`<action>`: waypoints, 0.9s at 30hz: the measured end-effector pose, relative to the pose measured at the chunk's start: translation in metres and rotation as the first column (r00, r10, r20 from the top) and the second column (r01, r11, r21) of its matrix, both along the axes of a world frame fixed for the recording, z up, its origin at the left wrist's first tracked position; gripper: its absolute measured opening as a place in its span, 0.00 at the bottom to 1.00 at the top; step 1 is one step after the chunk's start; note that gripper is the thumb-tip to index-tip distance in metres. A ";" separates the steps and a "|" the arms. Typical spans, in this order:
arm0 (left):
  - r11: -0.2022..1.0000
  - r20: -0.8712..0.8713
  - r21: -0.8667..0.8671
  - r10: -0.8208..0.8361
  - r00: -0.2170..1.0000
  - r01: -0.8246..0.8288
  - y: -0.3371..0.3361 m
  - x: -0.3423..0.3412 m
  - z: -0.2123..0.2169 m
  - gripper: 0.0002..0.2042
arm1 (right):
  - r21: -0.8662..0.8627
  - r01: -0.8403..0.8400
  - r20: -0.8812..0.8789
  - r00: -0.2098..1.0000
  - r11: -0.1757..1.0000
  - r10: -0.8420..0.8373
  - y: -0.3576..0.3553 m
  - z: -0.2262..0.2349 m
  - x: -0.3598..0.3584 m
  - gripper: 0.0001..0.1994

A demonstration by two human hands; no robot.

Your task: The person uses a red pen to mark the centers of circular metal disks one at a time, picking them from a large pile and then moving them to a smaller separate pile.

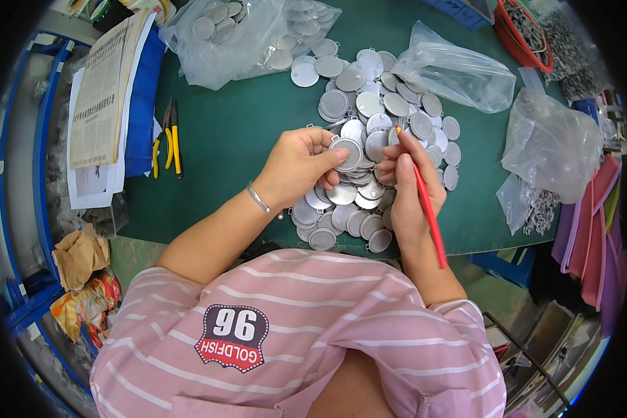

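My left hand [296,164] grips a round silver metal disc [348,156] with a small loop at its edge, pinched between thumb and fingers. In my right hand [409,195] is a slim red pencil-like stick [428,216]. Its pale tip points away from me past my fingertips, and its other end lies along my wrist. The tip and the held disc are apart. Beneath and around both hands spreads a heap of similar silver discs [369,104], some with one face smooth and others with a ringed, textured face.
On the green tabletop [223,139], yellow-handled pliers [175,143] lie beside a blue bin [141,104] with newspaper [103,97]. Plastic bags of discs [244,42] stand at the far left. A red basket [526,31] of metal parts and clear bags [554,139] are on the right.
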State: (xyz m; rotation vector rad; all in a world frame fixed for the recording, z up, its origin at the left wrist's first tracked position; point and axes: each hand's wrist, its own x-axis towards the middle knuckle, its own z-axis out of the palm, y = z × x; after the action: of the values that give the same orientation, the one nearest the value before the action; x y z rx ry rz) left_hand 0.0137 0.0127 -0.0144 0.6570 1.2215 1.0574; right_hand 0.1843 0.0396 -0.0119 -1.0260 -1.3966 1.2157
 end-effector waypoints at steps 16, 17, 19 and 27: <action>0.996 0.026 -0.070 -0.052 0.998 0.054 -0.001 -0.002 -0.014 0.11 | 0.120 -0.043 -0.103 0.993 0.992 0.055 -0.010 -0.028 0.009 0.05; 0.996 0.036 -0.080 -0.037 0.999 0.040 0.000 -0.001 -0.013 0.11 | 0.127 -0.046 -0.100 0.993 0.991 0.059 -0.009 -0.028 0.009 0.05; 0.995 0.057 -0.102 -0.008 0.998 0.014 0.000 0.000 -0.011 0.11 | 0.133 -0.047 -0.088 0.994 0.990 0.059 -0.010 -0.029 0.009 0.05; 0.996 0.156 -0.093 0.033 0.987 -0.018 -0.001 0.000 -0.011 0.16 | 0.141 -0.048 -0.043 0.998 0.989 0.055 -0.011 -0.027 0.008 0.05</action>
State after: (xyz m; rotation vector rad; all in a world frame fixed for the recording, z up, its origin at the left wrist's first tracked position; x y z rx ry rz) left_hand 0.0136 0.0119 -0.0249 0.4796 1.1360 1.0485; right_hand 0.1923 0.0288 -0.0391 -0.8642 -1.4574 1.1548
